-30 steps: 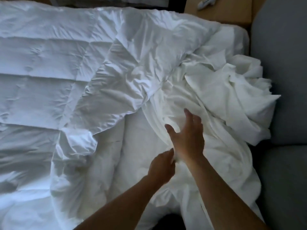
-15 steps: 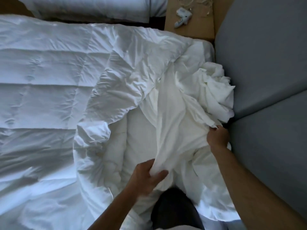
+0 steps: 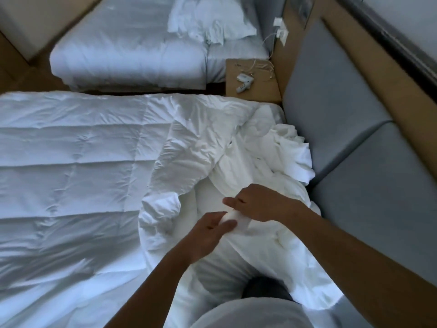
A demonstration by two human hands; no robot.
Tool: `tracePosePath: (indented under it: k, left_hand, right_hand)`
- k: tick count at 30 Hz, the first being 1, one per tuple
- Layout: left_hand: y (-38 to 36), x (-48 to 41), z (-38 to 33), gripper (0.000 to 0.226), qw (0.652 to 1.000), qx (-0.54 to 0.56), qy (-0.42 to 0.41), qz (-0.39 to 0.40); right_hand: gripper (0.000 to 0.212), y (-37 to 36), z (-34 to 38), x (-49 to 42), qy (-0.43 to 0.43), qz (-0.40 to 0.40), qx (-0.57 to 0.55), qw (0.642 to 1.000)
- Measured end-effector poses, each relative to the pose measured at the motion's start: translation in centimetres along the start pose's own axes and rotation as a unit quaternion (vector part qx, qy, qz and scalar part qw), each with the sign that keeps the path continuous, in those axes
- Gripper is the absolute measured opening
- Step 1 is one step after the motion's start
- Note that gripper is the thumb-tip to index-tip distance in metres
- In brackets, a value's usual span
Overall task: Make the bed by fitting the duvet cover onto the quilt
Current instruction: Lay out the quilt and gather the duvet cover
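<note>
Hands (image 3: pixel 233 215) pinch duvet cover (image 3: pixel 241 221) over quilt (image 3: pixel 71 162).

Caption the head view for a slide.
Both hands, left hand and right hand, pinch the duvet cover beside the spread quilt.

We lose the quilt (image 3: pixel 71 162) past the left edge. Our right hand (image 3: pixel 257 202) covers its own fingertips in duvet cover (image 3: pixel 279 166) folds. Small white items (image 3: pixel 244 82) on the far nightstand (image 3: pixel 260 88) stay unidentifiable.
</note>
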State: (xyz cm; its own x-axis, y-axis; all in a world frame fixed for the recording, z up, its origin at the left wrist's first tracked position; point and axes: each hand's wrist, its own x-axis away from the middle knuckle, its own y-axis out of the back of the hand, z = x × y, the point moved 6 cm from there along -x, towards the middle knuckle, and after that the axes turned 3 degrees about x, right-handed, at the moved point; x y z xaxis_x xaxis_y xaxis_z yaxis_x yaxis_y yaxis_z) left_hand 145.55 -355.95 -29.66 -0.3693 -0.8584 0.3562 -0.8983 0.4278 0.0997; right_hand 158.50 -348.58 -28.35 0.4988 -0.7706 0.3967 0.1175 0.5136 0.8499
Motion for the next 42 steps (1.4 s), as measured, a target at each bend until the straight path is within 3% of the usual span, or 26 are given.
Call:
tracePosePath:
  k: [2,5,7,9,13,16,18,22,24,26,28,32,37,39,42]
  left_hand:
    - [0.8,1.1,-1.2,0.025,0.998,0.059,-0.02,-0.014]
    - [1.2,2.3,-3.6,0.047,0.992,0.094,-0.073,-0.033]
    - [1.5,3.0,-4.6,0.046,0.99,0.104,-0.088,-0.025]
    - [1.5,3.8,-4.8,0.031,0.994,0.066,-0.08,0.019]
    - [2.2,5.1,-2.4,0.029,0.978,-0.185,-0.061,0.074]
    - [3.2,6.4,-1.4,0.039,0.979,-0.185,-0.027,0.081]
    - [3.8,7.4,-2.2,0.026,0.988,-0.125,-0.044,0.08]
    - [1.3,9.4,-4.0,0.016,0.973,-0.146,-0.062,0.169]
    - [-1.3,9.8,-4.4,0.037,0.954,-0.198,-0.068,0.216]
    - [-4.1,9.8,-4.8,0.053,0.932,-0.243,-0.095,0.251]
    - [-6.2,9.1,-5.2,0.054,0.924,-0.259,-0.101,0.262]
    - [-8.6,7.6,-5.1,0.041,0.92,-0.279,-0.082,0.261]
    - [-10.9,6.5,-3.8,0.029,0.911,-0.291,-0.072,0.285]
    - [-11.3,6.0,-3.2,0.025,0.911,-0.291,-0.059,0.288]
    - [-10.9,5.1,-2.7,0.03,0.923,-0.273,-0.049,0.268]
  right_hand:
    - [0.073,2.0,-0.3,1.1,0.005,-0.086,0.01,0.996]
    - [0.082,4.5,-0.5,2.5,0.009,-0.147,0.025,0.989]
    - [0.089,6.2,-0.8,3.7,0.016,-0.182,0.058,0.981]
    - [0.092,7.3,-1.9,5.1,0.006,-0.211,0.093,0.973]
    - [0.081,9.6,-5.2,8.2,-0.045,-0.266,0.151,0.951]
    - [0.072,11.5,-7.5,10.0,-0.107,-0.26,0.155,0.947]
    - [0.069,12.0,-8.0,10.8,-0.13,-0.253,0.141,0.948]
    - [0.065,10.6,-7.5,10.9,-0.126,-0.225,0.087,0.962]
    - [0.06,10.3,-8.0,11.3,-0.152,-0.205,0.091,0.962]
    - [0.04,9.4,-9.1,11.7,-0.205,-0.124,0.127,0.963]
    - [0.02,7.2,-10.3,12.1,-0.27,0.001,0.167,0.948]
    - [0.026,1.1,-12.6,13.0,-0.328,0.159,0.19,0.912]
    - [0.027,-3.1,-14.5,13.3,-0.382,0.185,0.093,0.901]
    - [0.029,-3.0,-14.0,14.7,-0.367,0.173,0.198,0.892]
    - [0.054,-2.6,-12.2,15.0,-0.259,0.203,0.095,0.94]
